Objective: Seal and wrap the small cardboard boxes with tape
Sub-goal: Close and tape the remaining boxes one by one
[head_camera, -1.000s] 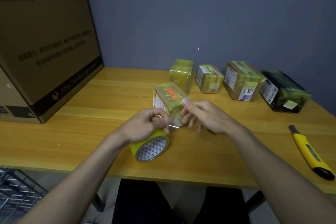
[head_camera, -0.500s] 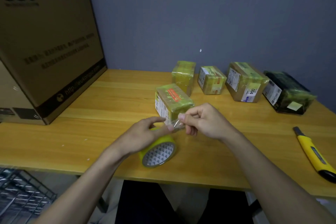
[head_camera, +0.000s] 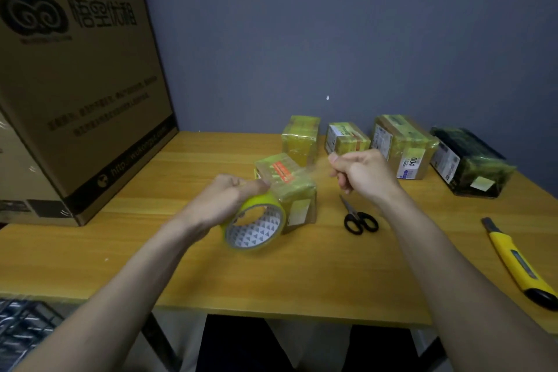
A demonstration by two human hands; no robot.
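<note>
Wooden worktop carries the small box; my left hand grips the tape roll, my right hand pinches its flimsy, sticky free end, best kept taut.

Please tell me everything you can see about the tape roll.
The tape roll is yellow-green, wound on a core whose inside is white with grey triangles. It is slightly blurred. The left hand grips it from above, in front of a small box, its open side facing the camera. A clear strip stretches from it to the right hand, which pinches the end.
</note>
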